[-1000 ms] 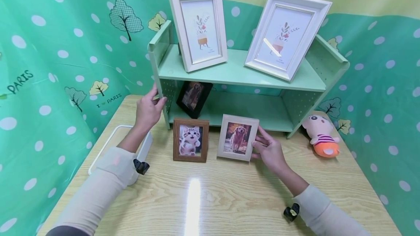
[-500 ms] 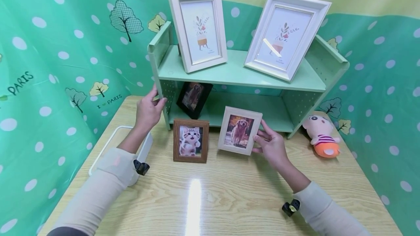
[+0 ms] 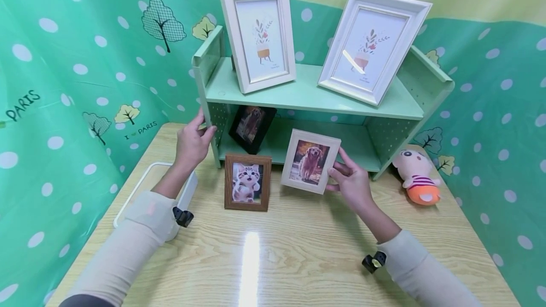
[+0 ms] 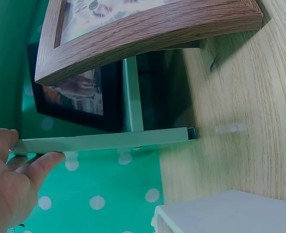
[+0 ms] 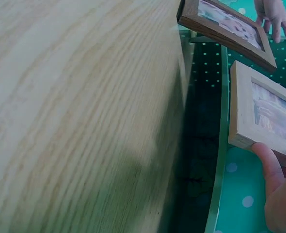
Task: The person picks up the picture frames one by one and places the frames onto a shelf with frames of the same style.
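Note:
My right hand (image 3: 353, 181) pinches the right edge of a pale wood picture frame (image 3: 288, 180) with a golden dog photo. The frame is lifted in front of the lower level of a light green two-tier shelf (image 3: 307, 82). At the shelf's left side panel, my left hand (image 3: 193, 142) grips the edge between thumb and fingers, as the left wrist view shows it from close by (image 4: 11, 189). A brown wood picture frame (image 3: 228, 184) with a kitten photo stands on the table between the hands. Inside the lower level leans a black picture frame (image 3: 265, 129), tilted to one side.
Two white picture frames (image 3: 235, 44) (image 3: 386, 91) stand on the upper level. On the wooden table (image 3: 298, 255), a white box (image 3: 187, 200) lies beneath the left forearm. A plush doll (image 3: 420, 179) sits right of the shelf. Green dotted cloth (image 3: 85, 169) hangs behind.
My right hand has raised the pale frame from the table, up and toward the lower shelf level. My left hand keeps its grip on the side panel.

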A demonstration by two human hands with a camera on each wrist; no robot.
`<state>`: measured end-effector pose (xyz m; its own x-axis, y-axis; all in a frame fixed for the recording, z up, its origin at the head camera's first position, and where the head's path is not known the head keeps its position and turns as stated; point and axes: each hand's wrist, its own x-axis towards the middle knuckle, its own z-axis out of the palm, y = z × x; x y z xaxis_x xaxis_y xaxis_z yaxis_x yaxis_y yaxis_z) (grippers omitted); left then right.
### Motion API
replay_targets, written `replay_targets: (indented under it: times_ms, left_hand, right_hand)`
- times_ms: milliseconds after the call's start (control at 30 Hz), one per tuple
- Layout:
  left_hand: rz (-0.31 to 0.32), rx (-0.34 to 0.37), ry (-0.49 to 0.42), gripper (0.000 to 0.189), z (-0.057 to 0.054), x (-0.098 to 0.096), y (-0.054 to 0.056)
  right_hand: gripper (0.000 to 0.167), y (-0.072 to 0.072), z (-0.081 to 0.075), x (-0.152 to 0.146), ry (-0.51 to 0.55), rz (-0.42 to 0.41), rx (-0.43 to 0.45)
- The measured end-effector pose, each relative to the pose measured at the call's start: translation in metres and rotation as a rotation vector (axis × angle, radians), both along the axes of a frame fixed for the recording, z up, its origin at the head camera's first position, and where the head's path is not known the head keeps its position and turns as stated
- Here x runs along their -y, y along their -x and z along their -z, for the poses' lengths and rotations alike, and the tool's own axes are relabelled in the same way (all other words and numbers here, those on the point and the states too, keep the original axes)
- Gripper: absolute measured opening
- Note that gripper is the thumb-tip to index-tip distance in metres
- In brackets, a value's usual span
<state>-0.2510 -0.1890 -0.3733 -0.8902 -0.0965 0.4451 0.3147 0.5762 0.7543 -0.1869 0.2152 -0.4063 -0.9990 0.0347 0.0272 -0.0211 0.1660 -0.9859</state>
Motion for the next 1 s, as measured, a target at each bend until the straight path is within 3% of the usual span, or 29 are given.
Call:
replay_targets:
  times_ms: [467, 1000]
  left_hand:
    - [0.003, 0.003, -0.028, 0.065, 0.0, 0.0, 0.0]
    - [0.007, 0.01, -0.028, 0.066, 0.0, 0.0, -0.001]
  right_hand:
    - [0.071, 0.008, -0.001, 0.01, 0.029, 0.029, 0.015]
    - [0.073, 0.026, -0.002, 0.029, 0.082, 0.129, -0.013]
